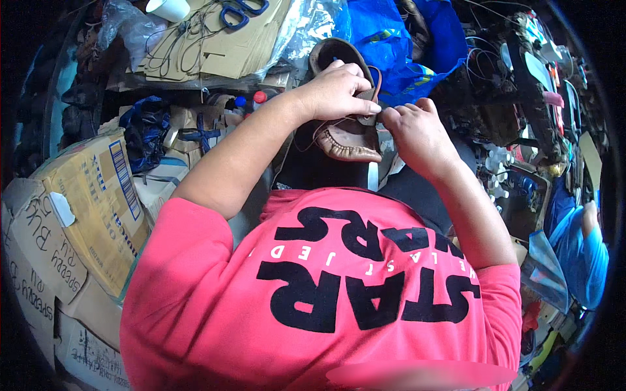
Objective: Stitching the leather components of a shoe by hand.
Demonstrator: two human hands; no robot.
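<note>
A brown leather moccasin-style shoe [349, 144] lies over my lap, its stitched toe towards me and its dark opening at the far end. My left hand [338, 90] is closed over the shoe's upper, thumb pressed near the lacing flap. Close beside that thumb, my right hand [417, 130] has its fingers pinched together at the shoe's right edge. Whatever sits between those fingertips is too small to make out. A brown lace [376, 77] loops up at the right of the shoe's opening. Thin thread hangs at the shoe's left side.
Beyond the shoe are a blue plastic bag [391, 55] and stacked cardboard pieces [241, 49] with blue-handled scissors [242, 13] and a white cup [168, 9]. A carton [94, 208] stands at left. Tools and clutter crowd the right, where another person's blue sleeve [579, 251] shows.
</note>
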